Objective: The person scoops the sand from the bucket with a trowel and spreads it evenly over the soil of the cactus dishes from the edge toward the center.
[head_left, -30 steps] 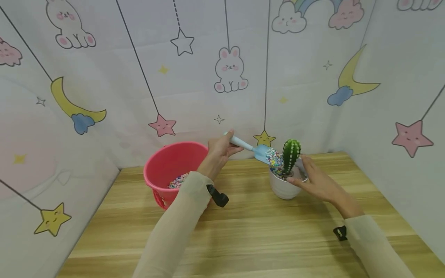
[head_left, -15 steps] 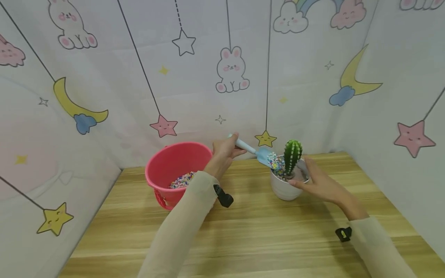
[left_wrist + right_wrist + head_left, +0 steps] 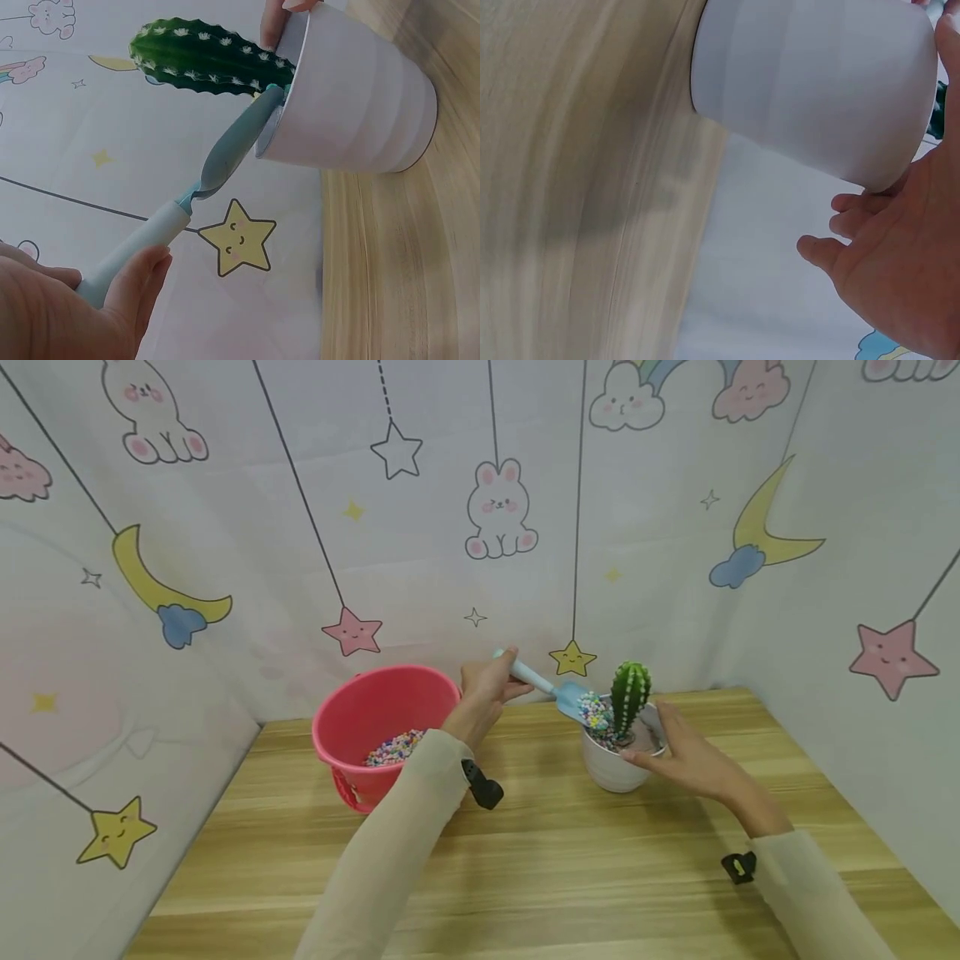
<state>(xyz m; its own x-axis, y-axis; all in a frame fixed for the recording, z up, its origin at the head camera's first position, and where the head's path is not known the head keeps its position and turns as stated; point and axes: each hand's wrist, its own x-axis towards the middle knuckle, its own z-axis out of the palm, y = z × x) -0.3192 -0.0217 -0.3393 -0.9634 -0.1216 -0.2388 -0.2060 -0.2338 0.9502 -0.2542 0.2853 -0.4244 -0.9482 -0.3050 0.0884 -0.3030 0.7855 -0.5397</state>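
Note:
In the head view my left hand (image 3: 486,683) grips the pale handle of a small light-blue trowel (image 3: 531,675). Its blade slants down to the left rim of a white ribbed flowerpot (image 3: 618,772), carrying small multicoloured beads (image 3: 595,712). A green cactus (image 3: 631,693) with white tufts stands upright in the pot. From the right side, my right hand (image 3: 693,756) holds the pot's rim, thumb at the front and fingers behind. The left wrist view shows the trowel's tip (image 3: 274,97) just inside the rim, beside the cactus base; the beads are mostly hidden there.
A pinkish-red bucket (image 3: 360,702) with more beads (image 3: 393,748) at its bottom stands at the left, behind my left forearm. The wood-grain table (image 3: 570,877) ends at a patterned cloth backdrop (image 3: 427,577) at the back and sides.
My left hand and the trowel have shifted slightly right and down toward the pot, then nearly stopped. The right hand keeps its hold on the pot.

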